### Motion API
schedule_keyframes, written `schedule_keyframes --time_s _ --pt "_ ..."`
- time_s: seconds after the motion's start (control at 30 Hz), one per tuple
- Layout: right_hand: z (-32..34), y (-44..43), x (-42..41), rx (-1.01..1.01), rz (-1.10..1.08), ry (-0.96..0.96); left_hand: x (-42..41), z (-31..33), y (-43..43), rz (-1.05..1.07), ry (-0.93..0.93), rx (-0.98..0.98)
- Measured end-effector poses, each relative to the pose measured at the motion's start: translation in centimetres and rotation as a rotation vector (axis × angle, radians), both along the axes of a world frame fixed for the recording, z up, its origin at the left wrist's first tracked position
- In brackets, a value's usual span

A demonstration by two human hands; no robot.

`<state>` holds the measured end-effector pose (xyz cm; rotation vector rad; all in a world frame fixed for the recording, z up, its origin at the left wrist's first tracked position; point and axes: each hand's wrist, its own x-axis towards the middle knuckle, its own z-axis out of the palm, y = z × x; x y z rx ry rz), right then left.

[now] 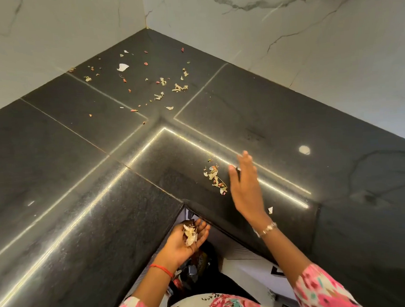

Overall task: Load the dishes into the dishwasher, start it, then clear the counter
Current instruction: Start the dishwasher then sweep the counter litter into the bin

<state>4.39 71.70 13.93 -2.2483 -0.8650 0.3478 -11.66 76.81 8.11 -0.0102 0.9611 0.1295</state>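
Black stone counter [82,181] fills the frame and turns a corner under pale marble walls. The scraps to be cleared lie in two places: a loose scatter [161,85] at upper centre near the corner, and a small pile [215,178] at centre right. That pile sits just beside the right hand [244,186], whose grip is wide, fingers straight, holding nothing. The left hand [189,239] is cupped below the counter edge at lower centre, its grip curled loosely around a heap of peelings [190,232]. As I judge it, a brisk sweep could send light flakes past the palm to the floor, or the laden palm could spill. One white flake [270,210] by the right wrist may be missed.
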Motion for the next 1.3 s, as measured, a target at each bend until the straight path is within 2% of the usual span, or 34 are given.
schedule_keyframes --time_s 0.07,0.13,0.23,0.4,0.57,0.73,0.87,0.97,1.03,1.17,1.3 --pt "-0.9 -3.4 -0.3 -0.179 -0.148 -0.115 0.0 -0.2 0.1 -0.003 0.0 0.003" --pt "-1.9 -5.7 -1.3 -0.364 -0.236 -0.129 0.0 -0.2 0.3 -0.002 0.002 0.004" --pt "-3.0 -5.3 -2.8 -0.43 -0.248 -0.174 -0.1 -0.5 0.5 -0.005 0.008 0.005" --pt "-3.6 0.8 -3.6 -0.362 -0.024 -0.274 -0.2 -0.8 0.3 -0.039 0.01 0.041" --pt "-3.2 4.6 -1.5 -0.293 0.245 -0.272 -0.2 -1.1 0.3 -0.01 0.018 0.039" --pt "-2.3 3.8 -0.1 -0.17 0.53 -0.225 -0.2 -1.0 -0.2 -0.011 0.0 0.051" --pt "-1.9 0.8 0.5 -0.2 0.691 -0.273 -0.1 -0.8 -0.5 -0.013 -0.009 0.06" --pt "-2.0 -1.3 0.3 -0.221 0.71 -0.301 -0.2 -0.9 -0.6 -0.017 -0.02 0.064" --pt "-2.4 -2.4 0.0 -0.147 0.634 -0.322 -0.2 -0.9 -0.7 -0.025 -0.021 0.066" --pt "-3.5 -3.8 -0.8 -0.021 0.503 -0.511 -0.3 -0.8 -0.9 -0.026 -0.04 0.043" --pt "-2.7 -3.6 -0.9 0.038 0.563 -0.649 -0.5 -0.8 -1.2 -0.041 -0.053 0.057"
